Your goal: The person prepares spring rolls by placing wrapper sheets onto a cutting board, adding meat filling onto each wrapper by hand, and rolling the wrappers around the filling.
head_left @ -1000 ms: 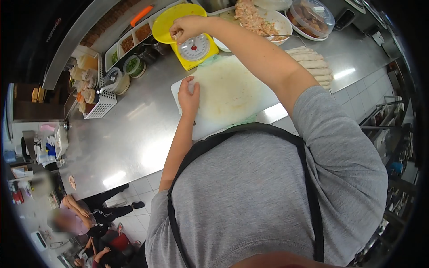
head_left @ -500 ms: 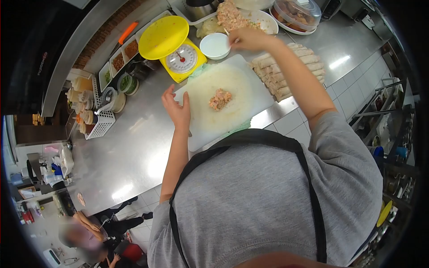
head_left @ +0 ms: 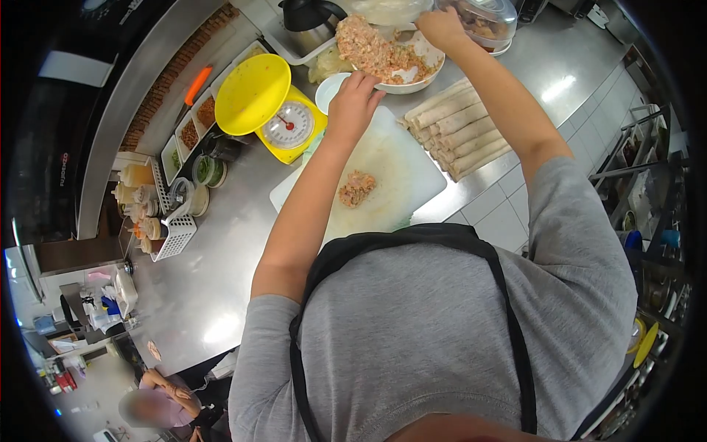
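My left hand [head_left: 356,107] reaches over the small white bowl [head_left: 329,90], its fingers extended toward the mixing bowl's near side; I see nothing held in it. At the far edge of the white mixing bowl [head_left: 437,76], my right hand [head_left: 442,28] has its fingers bent together; whatever they grip is too unclear to name. Minced filling [head_left: 364,40] is heaped high on the bowl's left side. A small mound of filling [head_left: 357,189] lies on a thin pale round wrapper [head_left: 375,158], spread over the white cutting board [head_left: 431,180].
Stacked pale rolls [head_left: 460,132] lie right of the board. A yellow kitchen scale [head_left: 289,125] stands left, with ingredient trays [head_left: 189,132] and a white basket [head_left: 175,237] beyond. A domed food cover [head_left: 490,18] sits at back right. Another person [head_left: 173,398] is at lower left.
My left hand has moved from the board's left edge up over the small bowl. My right hand has gone from the small bowl to the mixing bowl's far edge. The view has shifted slightly.
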`<move>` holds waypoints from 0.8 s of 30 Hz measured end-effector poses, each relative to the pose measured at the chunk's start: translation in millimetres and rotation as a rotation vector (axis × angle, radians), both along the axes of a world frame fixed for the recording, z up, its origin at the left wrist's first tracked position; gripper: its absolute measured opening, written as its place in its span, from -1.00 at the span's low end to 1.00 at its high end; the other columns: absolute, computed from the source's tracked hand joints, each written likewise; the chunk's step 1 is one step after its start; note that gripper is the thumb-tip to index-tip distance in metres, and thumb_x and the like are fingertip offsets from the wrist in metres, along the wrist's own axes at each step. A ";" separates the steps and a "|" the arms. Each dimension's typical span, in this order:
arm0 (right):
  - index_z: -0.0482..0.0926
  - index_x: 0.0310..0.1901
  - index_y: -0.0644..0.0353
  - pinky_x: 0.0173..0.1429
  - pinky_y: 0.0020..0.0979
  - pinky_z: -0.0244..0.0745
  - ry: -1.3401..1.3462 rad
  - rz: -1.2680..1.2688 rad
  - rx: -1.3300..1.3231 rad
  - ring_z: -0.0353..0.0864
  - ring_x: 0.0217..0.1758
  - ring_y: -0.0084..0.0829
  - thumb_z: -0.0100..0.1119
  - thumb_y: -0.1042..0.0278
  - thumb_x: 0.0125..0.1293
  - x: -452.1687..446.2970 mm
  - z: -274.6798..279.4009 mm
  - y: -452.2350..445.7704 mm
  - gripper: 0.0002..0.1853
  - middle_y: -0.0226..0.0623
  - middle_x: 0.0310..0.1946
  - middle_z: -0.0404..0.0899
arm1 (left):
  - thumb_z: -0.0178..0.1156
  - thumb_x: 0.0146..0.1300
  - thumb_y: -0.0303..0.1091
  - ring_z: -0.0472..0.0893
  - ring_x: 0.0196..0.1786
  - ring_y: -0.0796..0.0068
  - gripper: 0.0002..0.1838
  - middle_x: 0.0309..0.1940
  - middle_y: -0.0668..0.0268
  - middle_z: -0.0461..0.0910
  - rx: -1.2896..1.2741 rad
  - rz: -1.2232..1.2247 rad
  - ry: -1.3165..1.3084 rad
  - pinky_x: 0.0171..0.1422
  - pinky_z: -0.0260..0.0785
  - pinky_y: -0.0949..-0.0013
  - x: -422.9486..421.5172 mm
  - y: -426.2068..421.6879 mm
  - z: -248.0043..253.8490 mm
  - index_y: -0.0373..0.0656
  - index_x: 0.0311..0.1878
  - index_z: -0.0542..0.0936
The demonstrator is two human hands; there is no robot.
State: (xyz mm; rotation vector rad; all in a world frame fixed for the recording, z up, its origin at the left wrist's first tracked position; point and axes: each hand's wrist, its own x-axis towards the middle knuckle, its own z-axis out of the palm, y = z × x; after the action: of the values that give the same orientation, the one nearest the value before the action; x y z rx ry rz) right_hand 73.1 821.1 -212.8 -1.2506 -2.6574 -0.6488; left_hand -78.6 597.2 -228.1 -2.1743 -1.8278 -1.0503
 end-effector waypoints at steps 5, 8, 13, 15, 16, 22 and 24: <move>0.60 -0.17 0.25 0.09 -0.09 0.35 -0.160 0.164 -0.051 0.60 -0.13 -0.13 0.12 0.15 0.18 -13.9 -45.8 36.8 -0.67 -0.17 -0.27 0.65 | 0.28 0.05 -0.30 0.52 -0.11 0.31 -0.82 -0.30 0.33 0.48 -0.058 -0.002 0.080 -0.13 0.44 0.26 -2.1 29.8 -8.9 -0.12 -0.28 0.56; 0.65 -0.28 0.05 0.11 -0.17 0.29 -0.212 0.285 0.011 0.60 -0.08 -0.29 0.08 0.31 0.18 -4.9 -27.3 14.5 -0.84 -0.35 -0.25 0.64 | 0.29 0.05 -0.29 0.54 -0.19 0.27 -0.83 -0.35 0.30 0.51 -0.081 -0.010 0.105 -0.17 0.42 0.25 -4.3 35.5 -12.5 -0.16 -0.36 0.58; 0.68 -0.28 -0.14 0.16 -0.28 0.15 -0.271 0.347 -0.189 0.58 -0.07 -0.48 0.11 0.45 0.14 6.1 0.6 -22.9 -0.78 -0.54 -0.22 0.63 | 0.31 0.00 -0.31 0.54 -0.15 0.29 -0.84 -0.35 0.32 0.50 -0.127 0.006 0.103 -0.16 0.45 0.26 -6.4 37.7 -12.7 -0.14 -0.43 0.55; 0.70 -0.25 -0.15 0.13 -0.28 0.09 -0.184 0.422 -0.379 0.61 -0.16 -0.51 0.16 0.36 0.12 9.0 -6.9 -25.7 -0.80 -0.54 -0.32 0.68 | 0.30 0.00 -0.31 0.54 -0.15 0.29 -0.85 -0.36 0.31 0.50 -0.118 0.007 0.086 -0.17 0.45 0.25 -5.9 37.3 -14.2 -0.14 -0.43 0.55; 0.70 -0.25 -0.15 0.13 -0.28 0.09 -0.185 0.425 -0.379 0.61 -0.16 -0.51 0.16 0.36 0.12 8.9 -4.6 -28.5 -0.80 -0.54 -0.32 0.68 | 0.30 0.00 -0.31 0.54 -0.15 0.28 -0.85 -0.36 0.30 0.50 -0.108 0.004 0.072 -0.17 0.44 0.25 -5.5 37.0 -14.1 -0.14 -0.43 0.55; 0.70 -0.23 -0.08 -0.03 -0.32 0.32 -0.080 0.398 -0.750 0.61 -0.20 -0.52 0.19 0.36 0.12 10.4 8.0 -19.4 -0.81 -0.48 -0.34 0.68 | 0.31 0.00 -0.32 0.55 -0.17 0.25 -0.85 -0.36 0.27 0.51 -0.140 0.015 0.043 -0.16 0.44 0.22 -4.6 37.6 -12.6 -0.15 -0.42 0.57; 0.66 -0.18 0.05 -0.04 -0.43 0.39 -0.019 0.326 -1.022 0.57 -0.20 -0.56 0.14 0.39 0.14 10.5 10.6 -12.0 -0.79 -0.48 -0.28 0.67 | 0.32 -0.01 -0.32 0.55 -0.18 0.23 -0.83 -0.36 0.26 0.52 -0.152 0.019 0.017 -0.16 0.43 0.22 -4.8 37.0 -12.6 -0.16 -0.39 0.57</move>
State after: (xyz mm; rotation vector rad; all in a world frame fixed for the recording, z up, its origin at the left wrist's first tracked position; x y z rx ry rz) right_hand 83.6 809.1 -202.2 -0.8513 -3.1581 0.8536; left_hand -83.4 634.2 -240.8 -2.2354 -1.9762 -0.9143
